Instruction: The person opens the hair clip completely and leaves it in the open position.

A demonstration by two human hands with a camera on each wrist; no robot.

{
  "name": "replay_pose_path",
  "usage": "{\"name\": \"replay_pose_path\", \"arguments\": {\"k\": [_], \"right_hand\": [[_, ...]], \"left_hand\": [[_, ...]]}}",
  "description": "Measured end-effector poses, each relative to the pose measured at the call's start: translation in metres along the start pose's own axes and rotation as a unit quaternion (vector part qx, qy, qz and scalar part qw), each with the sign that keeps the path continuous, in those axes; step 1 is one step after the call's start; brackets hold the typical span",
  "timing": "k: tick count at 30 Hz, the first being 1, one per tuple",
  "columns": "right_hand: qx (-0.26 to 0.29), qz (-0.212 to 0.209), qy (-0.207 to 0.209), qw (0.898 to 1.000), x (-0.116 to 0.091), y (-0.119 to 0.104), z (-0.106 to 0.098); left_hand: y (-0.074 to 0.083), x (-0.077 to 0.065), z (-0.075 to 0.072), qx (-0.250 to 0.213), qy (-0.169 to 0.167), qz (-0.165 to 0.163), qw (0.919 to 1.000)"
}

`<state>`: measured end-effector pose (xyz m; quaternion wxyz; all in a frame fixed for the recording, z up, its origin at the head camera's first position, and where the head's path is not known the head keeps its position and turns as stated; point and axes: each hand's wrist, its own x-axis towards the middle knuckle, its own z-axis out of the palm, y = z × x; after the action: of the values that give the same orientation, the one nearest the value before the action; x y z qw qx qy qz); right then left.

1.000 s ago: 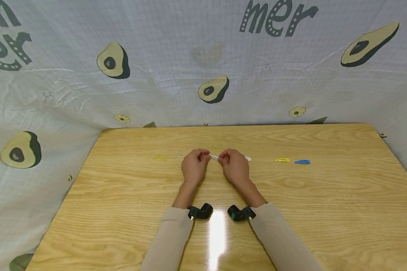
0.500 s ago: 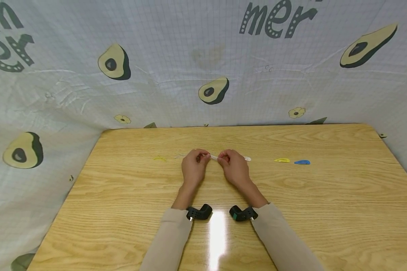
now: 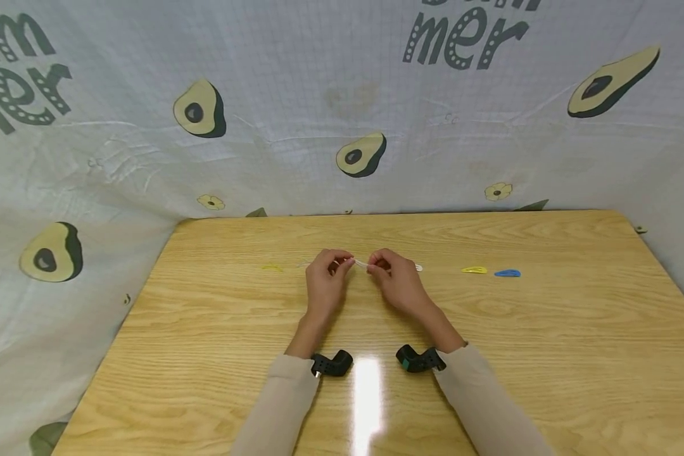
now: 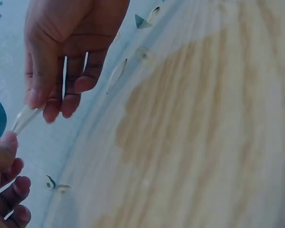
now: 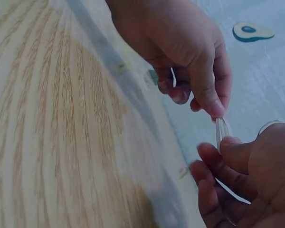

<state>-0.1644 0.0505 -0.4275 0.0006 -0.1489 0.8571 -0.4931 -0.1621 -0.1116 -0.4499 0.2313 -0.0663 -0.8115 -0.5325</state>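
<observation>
Between my two hands is a slim white snap hair clip [image 3: 361,263], its thin arms seen close up in the right wrist view. My left hand [image 3: 326,282] pinches one end of it between thumb and fingertip. At the other end, thumb and fingers of my right hand [image 3: 400,282] pinch the clip as well. The fingers partly cover both ends. Just right of the right hand, a second white hair clip [image 3: 418,268] lies partly hidden on the table.
On the wooden table [image 3: 234,329], a yellow hair clip [image 3: 474,270] and a blue hair clip [image 3: 507,273] lie to the right. Left of the hands are a thin yellow piece [image 3: 272,267] and a faint pale one [image 3: 304,264]. A patterned cloth [image 3: 296,114] hangs behind.
Both hands keep hold of the white hair clip and stay nearly in place. The right forearm and wrist have swung outward to the right. The head view has shifted slightly.
</observation>
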Motion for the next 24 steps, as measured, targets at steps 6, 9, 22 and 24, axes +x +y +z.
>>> {"name": "replay_pose_path", "arguments": {"k": [6, 9, 22, 24], "right_hand": [[0.026, -0.011, -0.03, 0.999, -0.01, -0.005, -0.014], [0.023, -0.022, -0.031, 0.999, -0.016, -0.006, -0.019], [0.052, -0.01, 0.005, 0.999, -0.054, 0.001, -0.029], [0.062, 0.0, 0.008, 0.998, -0.061, 0.005, -0.03]], "left_hand": [[0.016, -0.003, -0.008, 0.012, -0.048, 0.013, 0.9987], [0.023, -0.007, -0.01, 0.016, -0.063, 0.002, 0.9979], [0.045, -0.037, -0.002, -0.003, -0.104, -0.052, 0.9932], [0.046, -0.044, 0.001, -0.009, -0.116, -0.062, 0.9913]]}}
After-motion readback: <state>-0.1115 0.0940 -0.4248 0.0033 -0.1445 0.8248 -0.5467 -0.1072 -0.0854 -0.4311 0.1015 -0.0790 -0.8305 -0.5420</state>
